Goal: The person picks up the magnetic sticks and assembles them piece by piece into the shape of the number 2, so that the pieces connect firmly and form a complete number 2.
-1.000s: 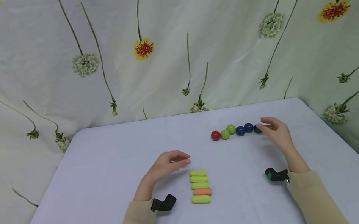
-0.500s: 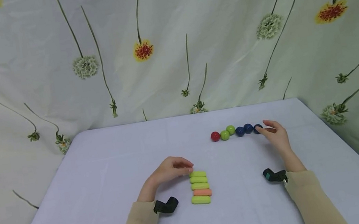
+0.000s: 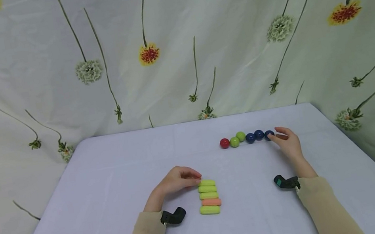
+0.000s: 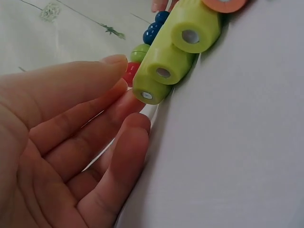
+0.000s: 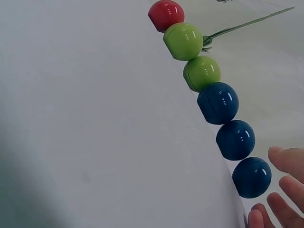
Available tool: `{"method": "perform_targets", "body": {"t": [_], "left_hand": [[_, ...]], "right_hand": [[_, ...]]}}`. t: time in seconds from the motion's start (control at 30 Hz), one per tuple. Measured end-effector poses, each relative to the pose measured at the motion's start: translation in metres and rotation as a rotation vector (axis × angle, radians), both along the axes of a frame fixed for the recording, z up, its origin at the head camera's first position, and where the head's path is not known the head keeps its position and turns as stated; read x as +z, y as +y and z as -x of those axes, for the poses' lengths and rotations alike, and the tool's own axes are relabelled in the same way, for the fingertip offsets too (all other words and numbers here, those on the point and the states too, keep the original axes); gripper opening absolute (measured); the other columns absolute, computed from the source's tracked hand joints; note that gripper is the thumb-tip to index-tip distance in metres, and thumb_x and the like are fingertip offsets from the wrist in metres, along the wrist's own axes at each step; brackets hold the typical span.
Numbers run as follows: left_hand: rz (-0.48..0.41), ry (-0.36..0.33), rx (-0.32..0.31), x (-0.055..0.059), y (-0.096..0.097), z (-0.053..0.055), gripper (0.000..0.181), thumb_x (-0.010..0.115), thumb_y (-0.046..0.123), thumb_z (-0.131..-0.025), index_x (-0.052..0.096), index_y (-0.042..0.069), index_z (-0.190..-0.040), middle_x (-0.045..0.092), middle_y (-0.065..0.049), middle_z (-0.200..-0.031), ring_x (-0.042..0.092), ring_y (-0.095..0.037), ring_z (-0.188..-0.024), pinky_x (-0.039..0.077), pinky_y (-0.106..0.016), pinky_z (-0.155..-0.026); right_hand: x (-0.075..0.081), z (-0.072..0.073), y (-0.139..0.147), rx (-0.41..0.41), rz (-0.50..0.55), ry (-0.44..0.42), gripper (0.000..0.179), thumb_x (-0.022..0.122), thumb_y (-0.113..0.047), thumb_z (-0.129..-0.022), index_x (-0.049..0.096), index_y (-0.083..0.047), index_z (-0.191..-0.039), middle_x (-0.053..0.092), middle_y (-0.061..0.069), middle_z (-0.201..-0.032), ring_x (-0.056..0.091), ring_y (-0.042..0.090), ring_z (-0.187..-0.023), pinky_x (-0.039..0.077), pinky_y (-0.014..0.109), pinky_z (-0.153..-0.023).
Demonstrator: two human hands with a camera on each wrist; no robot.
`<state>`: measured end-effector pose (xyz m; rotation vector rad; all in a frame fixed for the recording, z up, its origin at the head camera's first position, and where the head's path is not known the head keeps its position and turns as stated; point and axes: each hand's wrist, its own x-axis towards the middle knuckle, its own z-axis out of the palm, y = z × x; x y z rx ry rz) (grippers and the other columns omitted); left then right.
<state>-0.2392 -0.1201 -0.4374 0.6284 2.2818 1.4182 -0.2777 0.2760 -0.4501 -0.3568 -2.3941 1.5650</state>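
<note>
My left hand (image 3: 178, 179) is at the left end of the farthest yellow-green magnetic rod (image 3: 208, 183). In the left wrist view its thumb and loosely bent fingers (image 4: 71, 90) lie beside that rod's metal-tipped end, not visibly pinching it; contact is unclear. Below it in the column lie more yellow-green rods and an orange rod (image 3: 211, 202). My right hand (image 3: 290, 146) is beside the rightmost dark blue ball (image 3: 269, 135). The right wrist view shows a gap between its spread fingers (image 5: 287, 159) and that blue ball (image 5: 252, 177).
Left of that ball, the row continues with two more blue balls (image 3: 259, 135), two green balls (image 3: 234, 142) and a red ball (image 3: 225, 143). A white cloth covers the table (image 3: 110, 183). A flower-printed curtain (image 3: 232, 26) hangs behind it.
My left hand has come down and slightly right, to the end of the farthest rod. My right hand has barely shifted beside the last blue ball. The rods and balls lie as before.
</note>
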Motion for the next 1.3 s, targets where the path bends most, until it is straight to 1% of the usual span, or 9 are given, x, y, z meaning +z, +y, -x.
{"method": "perform_targets", "body": {"t": [0.17,0.4,0.53,0.6,0.7,0.83,1.07,1.17,1.3], "left_hand": [[0.007,0.01,0.011,-0.001,0.001,-0.001,0.025,0.072,0.023,-0.083,0.072,0.007,-0.101,0.069,0.0,-0.091,0.058,-0.013,-0.071,0.049,-0.027,-0.064],[0.039,0.052,0.017,-0.003,0.004,-0.002,0.024,0.071,0.024,-0.084,0.073,0.007,-0.1,0.068,0.001,-0.088,0.056,-0.011,-0.067,0.047,-0.025,-0.062],[0.068,0.086,0.013,-0.003,0.006,-0.002,0.02,0.07,0.025,-0.085,0.074,0.011,-0.099,0.067,0.004,-0.088,0.054,-0.012,-0.072,0.045,-0.026,-0.064],[0.08,0.1,0.011,-0.003,0.007,-0.003,0.019,0.07,0.025,-0.085,0.074,0.012,-0.098,0.067,0.004,-0.088,0.053,-0.013,-0.075,0.044,-0.027,-0.066],[0.092,0.104,0.017,-0.003,0.007,-0.004,0.018,0.069,0.025,-0.086,0.074,0.013,-0.098,0.067,0.004,-0.09,0.053,-0.013,-0.078,0.044,-0.027,-0.069],[0.092,0.099,0.02,-0.002,0.008,-0.005,0.02,0.069,0.025,-0.085,0.075,0.013,-0.099,0.068,0.003,-0.094,0.053,-0.011,-0.08,0.044,-0.026,-0.07],[0.079,0.081,0.018,-0.001,0.008,-0.006,0.022,0.071,0.025,-0.084,0.074,0.011,-0.101,0.068,0.0,-0.098,0.054,-0.012,-0.081,0.044,-0.027,-0.07],[0.084,0.096,0.013,-0.002,0.008,-0.005,0.021,0.071,0.024,-0.084,0.074,0.011,-0.101,0.069,0.001,-0.097,0.055,-0.012,-0.082,0.044,-0.027,-0.07],[0.097,0.142,0.005,-0.004,0.008,-0.003,0.019,0.07,0.022,-0.085,0.075,0.011,-0.099,0.069,0.002,-0.095,0.057,-0.01,-0.084,0.046,-0.027,-0.073]], "right_hand": [[-0.003,0.002,0.0,-0.001,-0.007,-0.002,0.055,0.066,-0.027,-0.088,0.048,-0.002,-0.134,0.045,0.02,-0.136,0.046,0.034,-0.12,0.04,0.045,-0.095],[-0.004,0.006,-0.002,-0.009,-0.048,-0.038,0.055,0.066,-0.027,-0.088,0.049,-0.001,-0.133,0.05,0.023,-0.129,0.047,0.035,-0.118,0.04,0.045,-0.094],[-0.005,0.008,-0.001,0.01,-0.075,-0.034,0.054,0.067,-0.024,-0.087,0.049,0.001,-0.132,0.05,0.024,-0.129,0.047,0.036,-0.117,0.04,0.045,-0.094],[-0.006,0.009,0.0,0.022,-0.106,-0.028,0.054,0.067,-0.023,-0.087,0.049,0.001,-0.132,0.05,0.025,-0.128,0.048,0.037,-0.117,0.04,0.046,-0.094],[-0.007,0.009,0.0,0.031,-0.139,-0.02,0.053,0.067,-0.022,-0.087,0.05,0.002,-0.132,0.051,0.026,-0.128,0.048,0.038,-0.116,0.041,0.047,-0.093],[-0.007,0.009,0.0,0.031,-0.155,-0.02,0.052,0.066,-0.02,-0.087,0.05,0.001,-0.131,0.051,0.026,-0.128,0.048,0.038,-0.116,0.04,0.048,-0.094],[-0.004,0.01,-0.002,0.028,-0.183,-0.037,0.05,0.065,-0.019,-0.088,0.05,0.001,-0.131,0.05,0.025,-0.129,0.047,0.038,-0.117,0.039,0.048,-0.096],[-0.003,0.011,-0.003,0.03,-0.191,-0.034,0.05,0.065,-0.019,-0.088,0.05,0.001,-0.131,0.051,0.026,-0.127,0.048,0.039,-0.116,0.039,0.048,-0.095],[-0.005,0.012,-0.002,0.032,-0.204,-0.03,0.05,0.065,-0.021,-0.089,0.05,0.002,-0.131,0.053,0.026,-0.125,0.049,0.038,-0.114,0.04,0.048,-0.094]]}}
